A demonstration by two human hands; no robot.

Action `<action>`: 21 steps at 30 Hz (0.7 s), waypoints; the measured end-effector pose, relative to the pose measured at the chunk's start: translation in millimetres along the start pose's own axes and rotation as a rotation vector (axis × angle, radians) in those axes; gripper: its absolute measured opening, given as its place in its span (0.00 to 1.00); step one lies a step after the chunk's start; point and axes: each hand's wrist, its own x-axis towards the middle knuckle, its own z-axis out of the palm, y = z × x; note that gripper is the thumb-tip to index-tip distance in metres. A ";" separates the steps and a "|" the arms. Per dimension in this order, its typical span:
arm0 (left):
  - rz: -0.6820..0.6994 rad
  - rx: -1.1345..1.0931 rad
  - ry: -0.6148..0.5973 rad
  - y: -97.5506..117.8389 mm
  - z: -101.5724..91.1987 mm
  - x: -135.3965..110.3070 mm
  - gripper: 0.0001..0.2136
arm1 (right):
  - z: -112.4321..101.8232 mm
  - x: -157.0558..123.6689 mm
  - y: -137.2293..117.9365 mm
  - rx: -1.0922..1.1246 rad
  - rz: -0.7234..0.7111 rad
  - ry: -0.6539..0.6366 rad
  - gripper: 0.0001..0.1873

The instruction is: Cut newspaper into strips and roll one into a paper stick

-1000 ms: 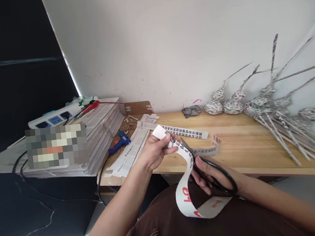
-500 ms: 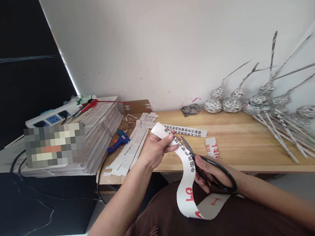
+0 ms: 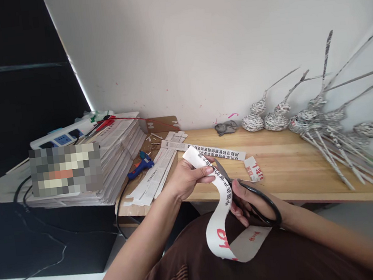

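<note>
My left hand (image 3: pixel 190 175) pinches the upper end of a long paper strip (image 3: pixel 216 233) printed with black and red characters. The strip curls down over my lap, its lower end bent to the right. In my right hand (image 3: pixel 247 198) is a pair of black-handled scissors (image 3: pixel 264 201), its blades pointing up and left beside the strip's right edge. The lower blade is partly hidden by the paper. Behind the strip, a small paper scrap (image 3: pixel 253 169) with red marks lies on the wooden table (image 3: pixel 286 164), close to another printed strip (image 3: pixel 230 153).
Several cut newspaper strips (image 3: pixel 157 175) lie at left by a blue glue gun (image 3: pixel 142 165). A tall newspaper stack (image 3: pixel 115 166) carries a power strip (image 3: pixel 61 137). Woven paper gourds (image 3: pixel 253 121), rolled paper sticks (image 3: pixel 340 158) and a grey crumpled item (image 3: pixel 226 128) stand toward the back and right.
Both hands stay close together with the strip and scissors, shifting slightly. The strip's hanging loop has swung a little left, and the small scrap appears turned and shifted right.
</note>
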 end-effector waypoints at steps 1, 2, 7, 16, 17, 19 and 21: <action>0.004 -0.003 0.003 0.0 0.0 0.0 0.18 | 0.2 -0.2 0.1 0.008 0.014 0.003 0.35; 0.006 -0.006 0.006 -0.1 -0.1 0.1 0.18 | 0.6 -0.5 -0.1 0.010 0.020 0.007 0.35; 0.009 -0.029 0.004 0.1 0.0 -0.5 0.17 | 5.6 -3.8 -8.7 -0.098 -0.002 0.093 0.35; -0.021 -0.088 0.002 6.4 -5.5 -0.6 0.15 | 1.6 -8.0 -12.8 -0.149 0.024 0.076 0.35; -0.030 -0.096 0.013 5.4 -5.3 0.1 0.14 | 0.9 -7.3 -11.1 -0.137 0.030 0.073 0.34; -0.054 -0.109 0.022 2.3 -2.9 1.0 0.13 | 0.0 -5.2 -7.7 -0.110 0.023 0.072 0.34; -0.073 -0.131 0.017 -1.8 1.6 1.1 0.14 | -0.4 -2.6 -4.9 -0.091 -0.005 0.072 0.33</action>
